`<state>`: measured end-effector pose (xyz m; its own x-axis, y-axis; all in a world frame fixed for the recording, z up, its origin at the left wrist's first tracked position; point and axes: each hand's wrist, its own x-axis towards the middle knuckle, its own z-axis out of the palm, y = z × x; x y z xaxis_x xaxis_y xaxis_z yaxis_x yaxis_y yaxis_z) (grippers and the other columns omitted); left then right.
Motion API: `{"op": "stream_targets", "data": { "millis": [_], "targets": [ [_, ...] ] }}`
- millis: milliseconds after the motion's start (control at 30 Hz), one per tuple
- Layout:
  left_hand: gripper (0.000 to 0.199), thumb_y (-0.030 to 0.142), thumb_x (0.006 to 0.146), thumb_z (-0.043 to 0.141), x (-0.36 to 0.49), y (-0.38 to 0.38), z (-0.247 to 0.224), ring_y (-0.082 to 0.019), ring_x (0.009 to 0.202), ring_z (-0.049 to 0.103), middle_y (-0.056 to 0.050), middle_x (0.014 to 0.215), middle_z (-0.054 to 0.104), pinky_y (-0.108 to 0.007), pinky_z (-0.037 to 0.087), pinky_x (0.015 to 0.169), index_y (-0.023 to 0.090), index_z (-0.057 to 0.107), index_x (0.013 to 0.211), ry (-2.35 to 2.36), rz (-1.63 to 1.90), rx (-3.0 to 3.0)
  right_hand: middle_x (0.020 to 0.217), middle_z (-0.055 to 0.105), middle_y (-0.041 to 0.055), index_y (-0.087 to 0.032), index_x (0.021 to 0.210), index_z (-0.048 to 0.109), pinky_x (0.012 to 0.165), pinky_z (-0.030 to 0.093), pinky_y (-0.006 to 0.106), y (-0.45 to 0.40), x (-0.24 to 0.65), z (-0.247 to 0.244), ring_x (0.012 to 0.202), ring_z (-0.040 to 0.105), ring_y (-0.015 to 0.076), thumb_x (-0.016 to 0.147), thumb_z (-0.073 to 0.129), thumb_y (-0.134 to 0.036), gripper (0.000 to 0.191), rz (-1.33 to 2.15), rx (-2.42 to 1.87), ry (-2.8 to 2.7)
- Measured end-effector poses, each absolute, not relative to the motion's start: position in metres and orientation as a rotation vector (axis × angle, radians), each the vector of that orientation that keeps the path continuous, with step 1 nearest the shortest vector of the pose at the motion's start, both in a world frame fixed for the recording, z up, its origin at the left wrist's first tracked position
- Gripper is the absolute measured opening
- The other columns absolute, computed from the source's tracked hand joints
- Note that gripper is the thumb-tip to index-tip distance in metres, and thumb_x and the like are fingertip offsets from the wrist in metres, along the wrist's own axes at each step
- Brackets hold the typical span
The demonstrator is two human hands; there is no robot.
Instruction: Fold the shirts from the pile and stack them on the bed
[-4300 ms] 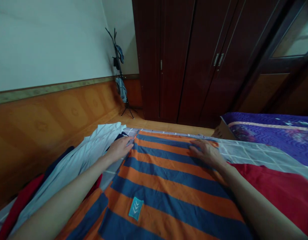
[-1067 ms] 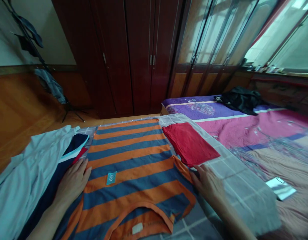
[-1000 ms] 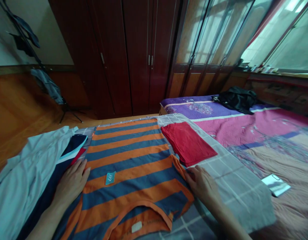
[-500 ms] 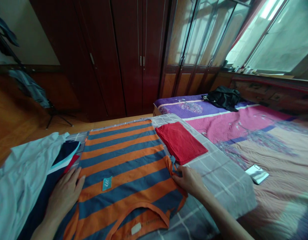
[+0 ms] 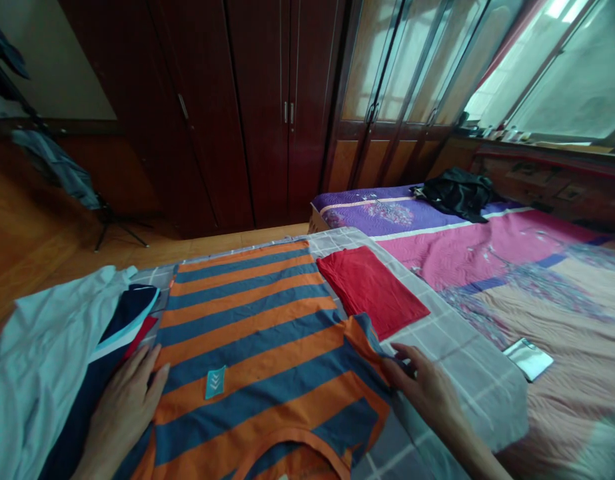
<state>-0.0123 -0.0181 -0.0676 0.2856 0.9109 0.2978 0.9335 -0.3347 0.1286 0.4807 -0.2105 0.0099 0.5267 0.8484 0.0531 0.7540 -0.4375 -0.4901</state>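
An orange and blue-grey striped T-shirt [image 5: 252,333] lies spread out, its neck opening towards me and a small teal patch on the chest. My left hand [image 5: 127,393] rests flat with fingers out along the shirt's left side, partly over dark clothing. At the other side, my right hand [image 5: 417,373] pinches the edge of the shirt's right sleeve between thumb and fingers. Just beyond that hand lies a folded red cloth garment [image 5: 372,287]. To the left are a pale, crumpled garment [image 5: 42,360] and a navy garment [image 5: 82,400] with white and red parts.
The clothes lie on a grey checked cover [image 5: 467,373]. On the right, a bed with a patterned spread [image 5: 507,247] carries a phone [image 5: 530,360] and a black garment [image 5: 454,193]. Dark wardrobes [image 5: 267,120] stand behind; a clothes stand [image 5: 107,220] is at the left.
My right hand has moved right, drawing the sleeve outward so that it lies more spread. The left hand stays at the shirt's left side. The view has shifted slightly.
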Motion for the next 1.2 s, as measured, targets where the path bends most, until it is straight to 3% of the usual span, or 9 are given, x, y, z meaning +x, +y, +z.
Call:
{"op": "stream_targets", "data": {
  "millis": [100, 267, 433, 567, 633, 833, 933, 1033, 1200],
  "targets": [
    [0.059, 0.05, 0.088, 0.028, -0.01, -0.019, -0.065, -0.029, 0.129, 0.042, -0.017, 0.134, 0.05, -0.044, 0.034, 0.108, 0.01, 0.049, 0.128, -1.797, -0.532, -2.448, 0.085, 0.068, 0.0046, -0.023, 0.102, 0.063, 0.059, 0.043, 0.031, -0.187, 0.479, 0.016, 0.067, 0.063, 0.0207, 0.079, 0.047, -0.057, 0.044, 0.38, -2.338, -1.3],
    [0.057, 0.048, 0.088, 0.03, -0.003, -0.024, -0.054, -0.03, 0.128, 0.043, -0.017, 0.135, 0.049, -0.046, 0.036, 0.107, 0.012, 0.048, 0.129, -1.841, -0.624, -2.43, 0.064, 0.064, 0.0022, -0.023, 0.07, 0.059, 0.054, 0.036, 0.029, -0.163, 0.478, 0.018, 0.062, 0.06, 0.0208, 0.074, 0.05, -0.047, 0.026, 0.388, -2.433, -1.37],
    [0.051, 0.045, 0.089, 0.038, 0.057, -0.049, -0.006, -0.026, 0.122, 0.049, -0.01, 0.133, 0.053, -0.045, 0.041, 0.103, 0.019, 0.045, 0.133, -1.641, -0.773, -2.656, 0.052, 0.057, 0.0002, -0.022, 0.061, 0.054, 0.047, 0.035, 0.027, -0.163, 0.496, 0.009, 0.049, 0.053, 0.017, 0.066, 0.054, -0.056, 0.034, 0.695, -2.141, -1.031],
    [0.049, 0.035, 0.092, 0.045, 0.155, -0.076, 0.041, -0.022, 0.13, 0.042, -0.004, 0.141, 0.046, -0.041, 0.036, 0.108, 0.027, 0.037, 0.14, -1.017, -0.527, -3.253, 0.053, 0.059, -0.0006, -0.021, 0.066, 0.057, 0.045, 0.038, 0.026, -0.165, 0.496, 0.014, 0.048, 0.055, 0.0161, 0.063, 0.064, -0.055, 0.035, 1.045, -1.922, -0.745],
    [0.051, 0.033, 0.091, 0.049, 0.205, -0.085, 0.048, -0.022, 0.133, 0.037, -0.007, 0.142, 0.044, -0.041, 0.03, 0.112, 0.023, 0.037, 0.141, -0.741, -0.424, -3.415, 0.058, 0.063, 0.0002, -0.022, 0.07, 0.059, 0.048, 0.043, 0.027, -0.168, 0.491, 0.02, 0.051, 0.06, 0.0178, 0.065, 0.064, -0.055, 0.034, 1.143, -1.826, -0.65],
    [0.067, 0.05, 0.09, 0.047, 0.287, -0.097, 0.009, -0.032, 0.14, 0.017, -0.022, 0.149, 0.025, -0.049, 0.018, 0.114, 0.011, 0.033, 0.142, -0.587, -0.313, -3.554, 0.081, 0.072, 0.0048, -0.021, 0.083, 0.067, 0.075, 0.052, 0.034, -0.181, 0.48, 0.035, 0.075, 0.069, 0.023, 0.066, 0.069, -0.045, 0.03, 1.369, -1.606, -0.611],
    [0.065, 0.046, 0.091, 0.048, 0.289, -0.102, 0.0, -0.031, 0.141, 0.01, -0.02, 0.152, 0.017, -0.051, 0.015, 0.115, 0.015, 0.028, 0.145, -0.556, -0.364, -3.609, 0.079, 0.072, 0.0059, -0.018, 0.084, 0.069, 0.072, 0.053, 0.035, -0.183, 0.482, 0.035, 0.072, 0.069, 0.024, 0.063, 0.073, -0.039, 0.031, 1.462, -1.561, -0.599],
    [0.061, 0.036, 0.09, 0.051, 0.287, -0.099, 0.003, -0.026, 0.139, 0.023, -0.016, 0.149, 0.03, -0.048, 0.019, 0.115, 0.016, 0.031, 0.144, -0.746, -0.564, -3.741, 0.077, 0.072, 0.0059, -0.018, 0.087, 0.069, 0.071, 0.053, 0.035, -0.178, 0.479, 0.036, 0.07, 0.068, 0.0241, 0.062, 0.072, -0.038, 0.032, 1.376, -1.561, -0.618],
    [0.042, 0.035, 0.096, 0.034, 0.287, -0.08, 0.007, -0.019, 0.113, 0.057, -0.011, 0.122, 0.062, -0.036, 0.043, 0.101, 0.016, 0.046, 0.132, -1.653, -1.505, -3.791, 0.073, 0.068, 0.0061, -0.02, 0.102, 0.069, 0.063, 0.052, 0.034, -0.174, 0.437, 0.048, 0.066, 0.064, 0.0228, 0.074, 0.059, -0.038, 0.035, 0.757, -1.839, -1.279]
  ]
}}
